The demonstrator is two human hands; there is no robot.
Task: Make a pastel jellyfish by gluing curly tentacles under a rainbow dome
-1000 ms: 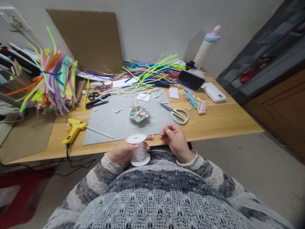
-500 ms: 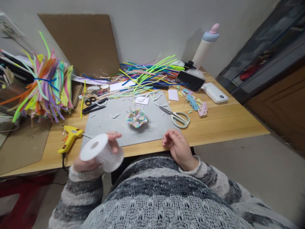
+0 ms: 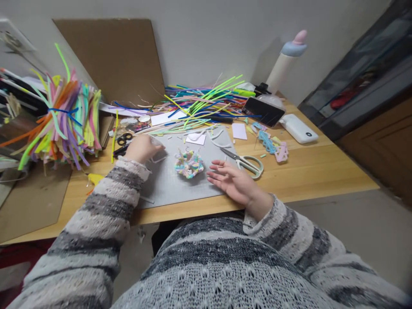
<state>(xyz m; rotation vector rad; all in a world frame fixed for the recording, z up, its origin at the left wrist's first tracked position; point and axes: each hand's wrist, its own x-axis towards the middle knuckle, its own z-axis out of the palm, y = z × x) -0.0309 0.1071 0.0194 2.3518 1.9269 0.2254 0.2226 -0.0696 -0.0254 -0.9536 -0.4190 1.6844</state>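
My left hand (image 3: 143, 149) is over the upper left part of the grey mat (image 3: 167, 189), back up and fingers curled down, beside dark pen-like tools (image 3: 120, 150). Whatever its fingers hold, if anything, is hidden; a pale piece shows by them. My right hand (image 3: 233, 180) is open and empty at the mat's right edge, fingers apart and pointing left. Between the hands a small pastel ring-shaped piece (image 3: 189, 165) of twisted fuzzy stems stands on the mat. Scissors (image 3: 247, 165) with pale green handles lie just beyond my right hand.
A bundle of coloured stems (image 3: 64, 120) stands at the left, with loose stems (image 3: 206, 103) along the back. A yellow glue gun (image 3: 95, 178) is partly behind my left sleeve. A phone (image 3: 264, 112), a white power bank (image 3: 299, 128) and pastel pieces (image 3: 270, 143) are at the right.
My left hand has moved up and forward onto the mat; the white spool it held is out of sight. My right hand has opened and shifted slightly up over the mat's edge.
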